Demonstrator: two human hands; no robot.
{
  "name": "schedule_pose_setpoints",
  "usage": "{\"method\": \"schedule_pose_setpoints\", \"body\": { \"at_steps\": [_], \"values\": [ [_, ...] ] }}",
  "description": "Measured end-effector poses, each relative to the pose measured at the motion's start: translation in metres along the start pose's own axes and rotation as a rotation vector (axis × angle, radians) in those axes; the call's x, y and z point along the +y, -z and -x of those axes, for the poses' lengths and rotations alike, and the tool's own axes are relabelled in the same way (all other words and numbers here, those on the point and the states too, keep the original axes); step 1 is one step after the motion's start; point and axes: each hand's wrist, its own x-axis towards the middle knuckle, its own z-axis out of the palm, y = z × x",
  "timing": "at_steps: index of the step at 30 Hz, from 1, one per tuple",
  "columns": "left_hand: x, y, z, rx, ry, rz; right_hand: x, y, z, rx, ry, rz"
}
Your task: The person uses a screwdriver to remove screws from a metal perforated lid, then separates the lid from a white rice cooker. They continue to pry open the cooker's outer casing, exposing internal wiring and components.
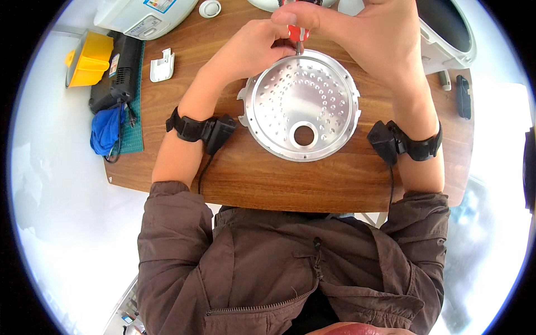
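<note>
A round silver metal plate (304, 106), dotted with dimples or small holes and pierced by one large round hole near me, lies on the wooden table. Its rim has small screw holes. My right hand (371, 39) grips a screwdriver (298, 34) with a red and dark handle, held upright over the plate's far rim. The shaft's lower end meets that rim. My left hand (251, 47) is beside the shaft, its fingers bent together at the far rim. Whatever they pinch is hidden.
Beyond the plate, white appliance housings (151, 19) stand at the far left and right. On the left are a small white plastic part (162, 65), a yellow container (92, 58), a black device (124, 78) and a blue cloth (107, 131). A dark object (463, 96) lies at right.
</note>
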Motion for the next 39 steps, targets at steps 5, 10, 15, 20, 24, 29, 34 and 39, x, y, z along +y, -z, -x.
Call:
{"method": "schedule_pose_setpoints", "body": {
  "at_steps": [5, 10, 15, 20, 24, 29, 34, 39],
  "values": [
    [-0.009, -0.003, -0.003, -0.006, -0.089, -0.016, 0.022, -0.005, 0.003, -0.027, 0.081, -0.168],
    [-0.011, 0.001, -0.004, -0.049, -0.054, -0.054, 0.009, 0.0, 0.002, -0.025, -0.079, -0.118],
    [0.002, -0.001, -0.003, -0.061, -0.065, -0.053, 0.021, -0.006, 0.005, 0.035, -0.042, -0.115],
    [-0.003, -0.01, -0.001, -0.046, 0.029, 0.043, 0.017, -0.009, 0.007, 0.085, 0.041, 0.139],
    [-0.003, -0.012, -0.003, -0.052, 0.121, 0.009, 0.019, -0.006, 0.006, -0.017, -0.013, -0.169],
    [-0.006, -0.015, -0.001, -0.043, 0.136, -0.058, 0.026, -0.023, 0.014, -0.142, -0.121, -0.796],
    [-0.02, -0.015, -0.003, -0.013, -0.05, 0.049, 0.059, -0.048, 0.006, 0.08, 0.392, -0.353],
    [-0.024, -0.011, 0.001, -0.107, 0.004, 0.058, 0.023, -0.02, 0.009, 0.044, 0.183, -0.078]
  ]
}}
